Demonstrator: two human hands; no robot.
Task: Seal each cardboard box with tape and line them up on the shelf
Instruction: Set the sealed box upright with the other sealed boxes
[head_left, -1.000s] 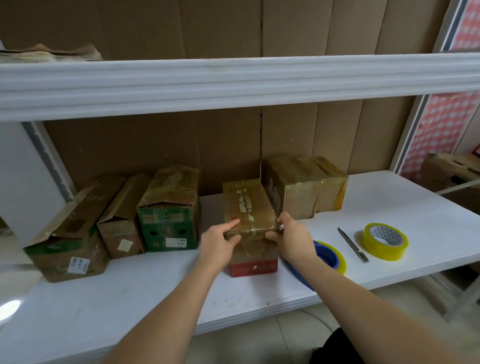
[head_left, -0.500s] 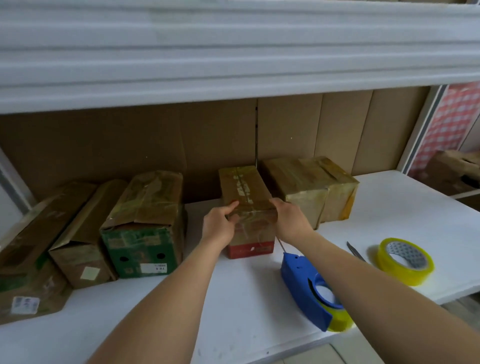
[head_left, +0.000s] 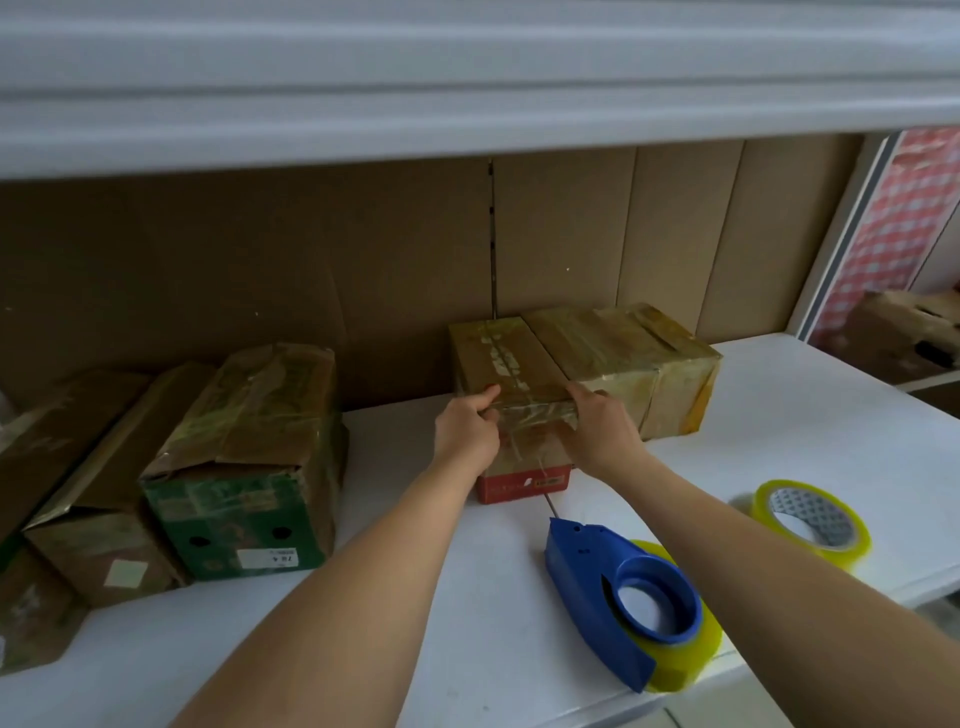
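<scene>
Here the white shelf board carries the taped brown cardboard box with a red base, its long axis running away toward the back wall, touching the larger taped box on its right.

Both hands are straight in front of it: left hand and right hand grip its near top corners, fingers curled over the edge.
</scene>
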